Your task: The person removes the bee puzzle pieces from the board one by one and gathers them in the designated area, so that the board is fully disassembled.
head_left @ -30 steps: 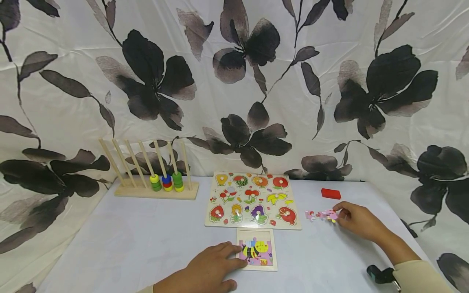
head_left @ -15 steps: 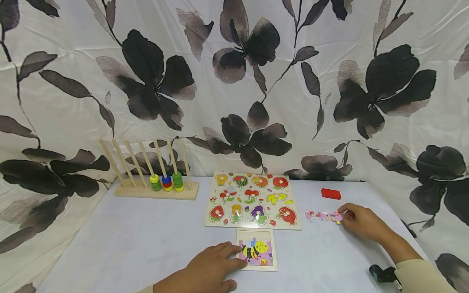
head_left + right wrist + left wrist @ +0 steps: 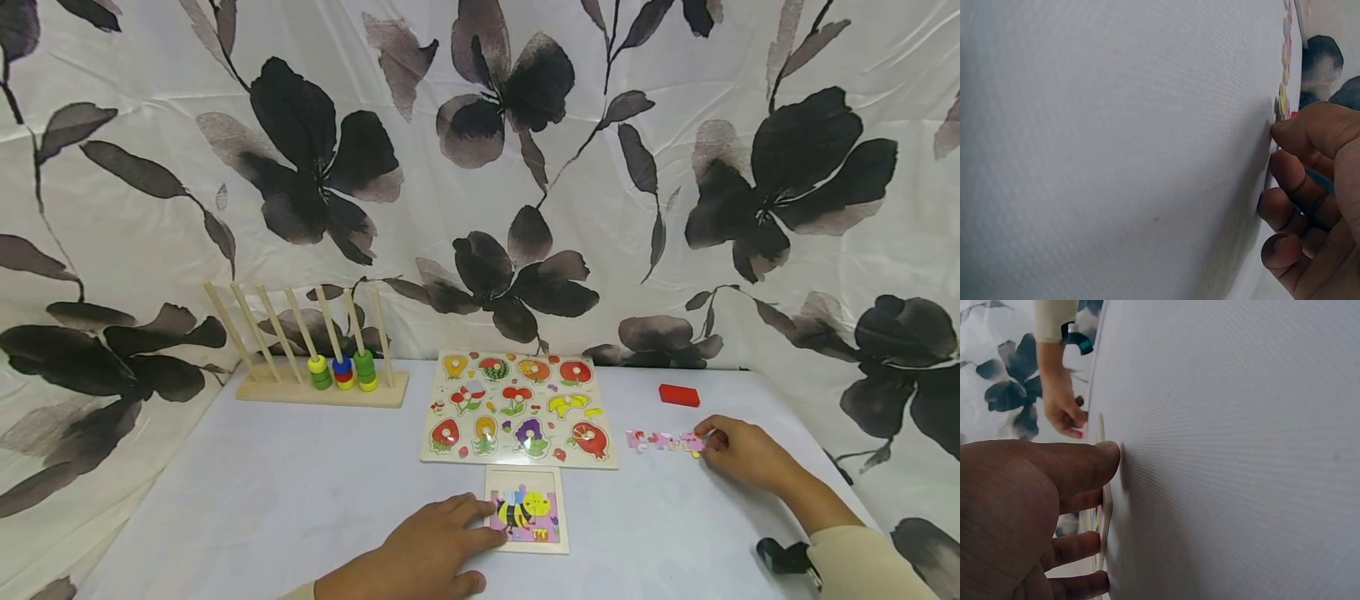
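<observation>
My left hand (image 3: 438,546) rests at the left side of a small wooden puzzle tray (image 3: 532,548), its fingers spread and fingertips on the edge. Inside the tray lies a bee jigsaw picture (image 3: 525,514). In the left wrist view my thumb (image 3: 1085,464) lies alongside the tray's edge. On the right, my right hand (image 3: 742,454) pinches a pink jigsaw piece (image 3: 688,442) at the right end of a short row of loose jigsaw pieces (image 3: 648,440) on the table. The right wrist view shows that piece's yellow edge (image 3: 1283,100) just beyond my thumb; the fingers partly hide it.
A fruit peg puzzle board (image 3: 498,425) lies behind the tray. At the back left stands a wooden bead stacker (image 3: 322,392) with pegs and coloured beads. A red block (image 3: 678,395) sits behind the loose pieces. A floral cloth (image 3: 495,192) hangs behind the table.
My right hand has shifted slightly to the right, and the pink jigsaw piece at its fingertips has moved right with it. The left hand and tray have stayed in place.
</observation>
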The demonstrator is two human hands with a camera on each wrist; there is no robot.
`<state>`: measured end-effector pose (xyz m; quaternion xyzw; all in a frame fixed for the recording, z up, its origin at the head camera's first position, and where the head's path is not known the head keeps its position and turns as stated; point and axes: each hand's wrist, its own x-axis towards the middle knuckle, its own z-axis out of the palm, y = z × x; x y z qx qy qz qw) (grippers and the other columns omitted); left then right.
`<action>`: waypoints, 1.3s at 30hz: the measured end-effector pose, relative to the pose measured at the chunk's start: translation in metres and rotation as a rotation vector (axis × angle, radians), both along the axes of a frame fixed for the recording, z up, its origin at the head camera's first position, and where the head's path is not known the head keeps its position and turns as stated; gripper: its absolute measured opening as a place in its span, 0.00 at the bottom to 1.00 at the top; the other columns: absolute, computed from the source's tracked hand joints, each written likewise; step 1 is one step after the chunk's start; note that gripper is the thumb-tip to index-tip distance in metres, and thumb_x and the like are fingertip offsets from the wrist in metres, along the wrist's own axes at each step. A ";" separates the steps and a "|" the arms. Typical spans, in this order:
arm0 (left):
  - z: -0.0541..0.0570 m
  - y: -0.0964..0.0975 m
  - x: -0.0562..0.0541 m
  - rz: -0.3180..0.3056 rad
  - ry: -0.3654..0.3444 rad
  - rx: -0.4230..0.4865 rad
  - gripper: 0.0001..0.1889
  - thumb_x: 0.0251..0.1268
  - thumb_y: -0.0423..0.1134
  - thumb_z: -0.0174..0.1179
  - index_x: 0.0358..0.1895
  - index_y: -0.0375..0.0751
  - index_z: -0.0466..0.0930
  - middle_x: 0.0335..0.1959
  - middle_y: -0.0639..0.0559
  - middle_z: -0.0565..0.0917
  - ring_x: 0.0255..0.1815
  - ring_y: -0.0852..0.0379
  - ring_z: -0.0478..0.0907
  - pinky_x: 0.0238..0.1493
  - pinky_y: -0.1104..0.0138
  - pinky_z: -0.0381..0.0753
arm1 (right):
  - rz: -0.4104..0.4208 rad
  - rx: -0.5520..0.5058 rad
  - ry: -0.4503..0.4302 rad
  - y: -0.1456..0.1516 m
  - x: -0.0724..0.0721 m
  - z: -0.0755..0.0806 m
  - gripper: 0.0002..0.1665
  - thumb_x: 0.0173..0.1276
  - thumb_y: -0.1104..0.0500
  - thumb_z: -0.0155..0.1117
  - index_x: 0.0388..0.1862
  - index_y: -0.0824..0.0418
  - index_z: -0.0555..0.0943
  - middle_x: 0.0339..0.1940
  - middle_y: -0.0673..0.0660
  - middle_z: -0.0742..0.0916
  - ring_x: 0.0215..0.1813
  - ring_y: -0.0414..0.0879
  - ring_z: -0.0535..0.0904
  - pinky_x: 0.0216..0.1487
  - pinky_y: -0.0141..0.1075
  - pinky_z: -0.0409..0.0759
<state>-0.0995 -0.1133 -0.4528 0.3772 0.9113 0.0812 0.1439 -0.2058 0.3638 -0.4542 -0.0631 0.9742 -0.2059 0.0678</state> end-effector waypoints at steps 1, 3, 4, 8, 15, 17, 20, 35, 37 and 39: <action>0.000 0.000 0.000 0.000 0.000 0.000 0.28 0.66 0.60 0.65 0.70 0.68 0.76 0.73 0.58 0.71 0.73 0.51 0.67 0.67 0.51 0.74 | -0.001 0.000 -0.001 0.000 0.000 0.000 0.18 0.64 0.65 0.69 0.53 0.66 0.82 0.31 0.52 0.79 0.37 0.49 0.74 0.36 0.40 0.78; 0.000 0.000 0.000 0.003 -0.003 0.000 0.28 0.66 0.60 0.66 0.70 0.68 0.76 0.73 0.58 0.71 0.73 0.51 0.67 0.67 0.51 0.74 | -0.004 0.001 -0.002 0.000 0.000 0.000 0.18 0.63 0.65 0.69 0.52 0.66 0.82 0.31 0.52 0.79 0.37 0.49 0.74 0.36 0.40 0.78; 0.000 0.001 0.000 0.006 -0.005 -0.002 0.28 0.66 0.60 0.66 0.70 0.68 0.75 0.73 0.58 0.71 0.73 0.51 0.66 0.67 0.50 0.74 | -0.006 0.001 -0.002 0.000 0.000 0.000 0.18 0.63 0.65 0.69 0.52 0.66 0.82 0.31 0.52 0.79 0.37 0.49 0.74 0.36 0.40 0.78; 0.001 0.001 0.001 0.026 -0.025 -0.007 0.29 0.66 0.60 0.66 0.70 0.69 0.75 0.73 0.59 0.70 0.74 0.51 0.66 0.68 0.50 0.73 | -0.016 0.006 -0.007 0.000 0.000 0.000 0.18 0.63 0.65 0.68 0.52 0.66 0.82 0.31 0.53 0.79 0.37 0.49 0.73 0.37 0.40 0.78; 0.001 0.001 0.002 0.031 -0.024 -0.013 0.29 0.65 0.61 0.66 0.71 0.68 0.75 0.73 0.59 0.70 0.74 0.51 0.65 0.69 0.50 0.71 | -0.023 0.013 -0.013 -0.002 0.000 0.003 0.18 0.63 0.66 0.68 0.52 0.67 0.82 0.31 0.53 0.79 0.36 0.49 0.73 0.36 0.40 0.76; 0.001 0.001 0.002 0.029 -0.021 -0.015 0.30 0.66 0.61 0.66 0.71 0.68 0.75 0.74 0.59 0.70 0.75 0.51 0.65 0.70 0.51 0.71 | -0.025 0.015 -0.012 -0.004 0.001 0.005 0.18 0.63 0.66 0.68 0.53 0.67 0.81 0.31 0.53 0.78 0.37 0.49 0.73 0.36 0.40 0.76; 0.001 0.001 0.002 0.022 -0.012 -0.019 0.30 0.66 0.61 0.65 0.71 0.68 0.75 0.74 0.59 0.70 0.75 0.51 0.65 0.70 0.51 0.70 | -0.021 0.010 -0.002 -0.009 0.002 0.008 0.18 0.64 0.65 0.68 0.53 0.67 0.81 0.32 0.53 0.79 0.37 0.49 0.73 0.36 0.40 0.76; -0.002 0.002 0.006 0.023 0.007 -0.026 0.32 0.66 0.62 0.64 0.73 0.67 0.73 0.72 0.56 0.69 0.74 0.50 0.65 0.71 0.53 0.70 | 0.110 0.002 0.097 -0.069 0.011 0.018 0.16 0.63 0.64 0.69 0.51 0.62 0.84 0.30 0.47 0.79 0.35 0.45 0.74 0.33 0.38 0.75; -0.001 0.002 0.007 0.022 0.013 -0.020 0.32 0.66 0.62 0.64 0.73 0.66 0.73 0.71 0.56 0.70 0.73 0.51 0.65 0.71 0.53 0.70 | 0.121 0.009 0.090 -0.079 0.013 0.020 0.17 0.63 0.63 0.70 0.51 0.61 0.84 0.31 0.47 0.79 0.35 0.45 0.74 0.33 0.38 0.76; -0.002 0.002 0.008 0.018 0.022 -0.017 0.32 0.66 0.62 0.65 0.73 0.64 0.73 0.70 0.56 0.70 0.72 0.51 0.66 0.70 0.53 0.70 | 0.126 0.012 0.081 -0.090 0.015 0.021 0.17 0.63 0.63 0.72 0.51 0.60 0.84 0.31 0.46 0.79 0.36 0.45 0.74 0.34 0.38 0.76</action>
